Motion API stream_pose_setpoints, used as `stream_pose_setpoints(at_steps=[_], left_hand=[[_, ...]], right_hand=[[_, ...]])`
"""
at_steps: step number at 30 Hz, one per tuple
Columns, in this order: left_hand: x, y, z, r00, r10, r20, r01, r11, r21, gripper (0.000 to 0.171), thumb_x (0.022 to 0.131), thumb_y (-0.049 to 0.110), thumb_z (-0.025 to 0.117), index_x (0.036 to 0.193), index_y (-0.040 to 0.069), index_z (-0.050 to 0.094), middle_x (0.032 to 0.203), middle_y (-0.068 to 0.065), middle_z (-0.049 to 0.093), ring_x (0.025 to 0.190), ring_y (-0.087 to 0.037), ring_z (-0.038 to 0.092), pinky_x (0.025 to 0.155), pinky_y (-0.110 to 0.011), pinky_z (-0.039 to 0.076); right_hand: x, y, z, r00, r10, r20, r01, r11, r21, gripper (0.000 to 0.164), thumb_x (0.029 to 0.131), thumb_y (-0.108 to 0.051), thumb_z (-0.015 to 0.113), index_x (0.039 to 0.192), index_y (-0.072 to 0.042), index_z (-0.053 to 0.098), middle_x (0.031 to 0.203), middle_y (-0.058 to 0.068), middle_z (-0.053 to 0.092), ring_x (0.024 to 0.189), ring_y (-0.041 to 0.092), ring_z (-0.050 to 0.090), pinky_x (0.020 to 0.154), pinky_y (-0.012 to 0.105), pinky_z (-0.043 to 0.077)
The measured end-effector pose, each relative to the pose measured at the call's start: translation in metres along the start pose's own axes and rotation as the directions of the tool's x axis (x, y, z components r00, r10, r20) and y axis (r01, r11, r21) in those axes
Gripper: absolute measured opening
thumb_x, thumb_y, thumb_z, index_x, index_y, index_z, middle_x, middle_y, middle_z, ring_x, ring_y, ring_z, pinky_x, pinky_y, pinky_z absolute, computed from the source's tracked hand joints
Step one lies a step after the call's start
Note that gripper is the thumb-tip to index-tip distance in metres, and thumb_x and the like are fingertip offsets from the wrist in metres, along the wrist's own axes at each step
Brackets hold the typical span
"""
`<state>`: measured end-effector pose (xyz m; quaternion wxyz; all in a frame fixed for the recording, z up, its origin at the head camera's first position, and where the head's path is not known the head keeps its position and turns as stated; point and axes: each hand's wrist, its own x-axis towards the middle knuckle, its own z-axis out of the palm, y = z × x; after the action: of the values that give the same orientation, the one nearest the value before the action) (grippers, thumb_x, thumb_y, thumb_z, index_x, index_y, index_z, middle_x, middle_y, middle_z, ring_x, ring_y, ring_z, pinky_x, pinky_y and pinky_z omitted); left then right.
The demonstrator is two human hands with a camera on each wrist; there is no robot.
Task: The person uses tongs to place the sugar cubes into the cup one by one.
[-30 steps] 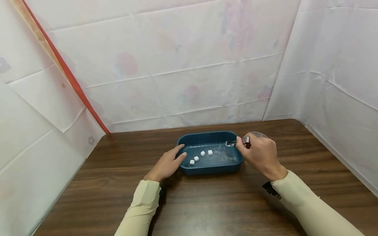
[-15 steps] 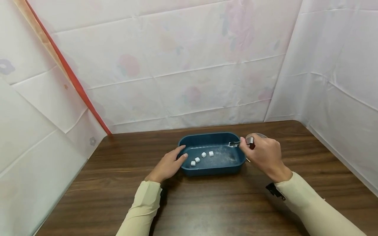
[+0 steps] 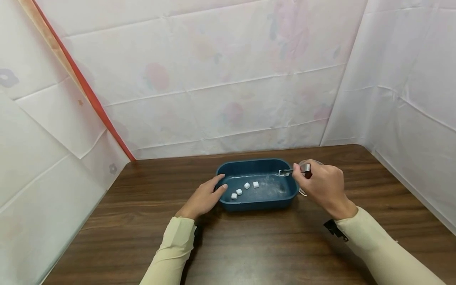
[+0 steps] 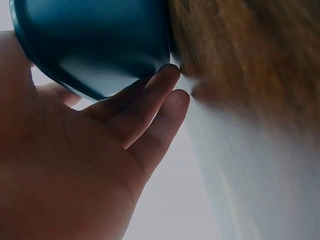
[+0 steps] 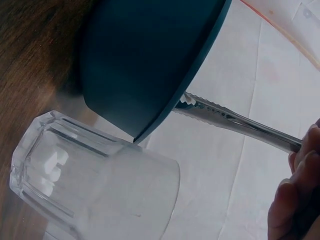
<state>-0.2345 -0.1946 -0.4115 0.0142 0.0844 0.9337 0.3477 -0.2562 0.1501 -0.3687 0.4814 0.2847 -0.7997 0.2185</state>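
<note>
A dark blue oblong tray point(image 3: 258, 205) stands on the table with several small white cubes point(image 3: 255, 184) lying on its floor. My left hand point(image 3: 203, 200) rests at the tray's left end, fingers nearly straight against its outer wall, as the left wrist view also shows. My right hand point(image 3: 322, 184) grips metal tongs point(image 3: 286, 172) whose serrated ends reach over the right rim into the tray. Something whitish shows at their tips; I cannot tell whether it is a cube. A clear glass point(image 5: 100, 175) stands beside the tray's right end, mostly hidden behind my right hand in the head view.
The table point(image 3: 249, 245) has a dark wood-grain top. Pale patterned sheeting point(image 3: 199, 79) hangs behind it and along both sides. A red strip point(image 3: 89, 97) runs down the back left corner.
My right hand and the tongs have shifted slightly to the right relative to the tray, the tips drawing closer to its right rim. The left hand and the cubes keep their places.
</note>
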Motion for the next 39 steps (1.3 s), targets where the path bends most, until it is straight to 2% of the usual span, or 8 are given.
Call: stream_pose_setpoints(at_steps=[7,12,19,34,39], left_hand=[[-0.001,0.000,0.000,1.000,0.000,0.006,0.000,1.000,-0.011,0.059,0.105,0.046,0.047,0.155,0.016,0.040,0.156,-0.005,0.041,0.143,-0.026,0.038,0.114,-0.051,0.033],[-0.001,0.000,-0.001,1.000,0.010,0.008,-0.010,1.000,-0.018,0.058,0.105,0.046,0.047,0.156,0.017,0.040,0.156,-0.006,0.041,0.143,-0.027,0.038,0.114,-0.052,0.033],[0.000,-0.001,0.000,1.000,0.009,0.016,-0.008,1.000,-0.021,0.058,0.106,0.047,0.046,0.156,0.018,0.039,0.156,-0.004,0.040,0.143,-0.026,0.038,0.114,-0.051,0.033],[0.000,0.000,-0.001,1.000,0.001,0.015,-0.001,1.000,-0.021,0.058,0.105,0.046,0.047,0.156,0.018,0.040,0.156,-0.005,0.040,0.143,-0.027,0.038,0.114,-0.052,0.033],[0.000,0.001,-0.001,1.000,0.006,0.006,-0.005,0.999,-0.032,0.057,0.106,0.043,0.048,0.155,0.017,0.040,0.156,-0.007,0.041,0.143,-0.029,0.038,0.114,-0.053,0.033]], right_hand=[[0.000,-0.001,-0.003,1.000,-0.013,-0.017,0.013,1.000,-0.007,0.030,0.083,-0.024,0.061,0.059,-0.006,0.054,0.046,-0.002,0.044,0.040,0.001,0.027,0.034,0.025,0.025],[0.001,0.000,-0.005,0.999,-0.003,-0.051,0.003,1.000,-0.004,0.032,0.084,-0.026,0.059,0.057,-0.009,0.053,0.044,-0.003,0.043,0.037,0.005,0.027,0.034,0.027,0.023],[0.004,0.003,-0.009,0.999,0.024,-0.041,-0.025,1.000,-0.011,0.037,0.089,-0.030,0.055,0.058,-0.010,0.052,0.044,-0.002,0.044,0.035,0.009,0.027,0.035,0.027,0.022],[0.009,0.012,-0.015,0.996,0.041,-0.075,-0.043,0.999,-0.027,0.033,0.085,-0.027,0.061,0.058,-0.008,0.055,0.045,-0.002,0.046,0.037,0.005,0.025,0.035,0.028,0.021],[0.012,0.016,-0.019,0.995,0.058,-0.086,-0.063,0.996,-0.061,0.031,0.085,-0.026,0.061,0.060,-0.008,0.057,0.046,0.000,0.047,0.038,0.007,0.028,0.036,0.030,0.023]])
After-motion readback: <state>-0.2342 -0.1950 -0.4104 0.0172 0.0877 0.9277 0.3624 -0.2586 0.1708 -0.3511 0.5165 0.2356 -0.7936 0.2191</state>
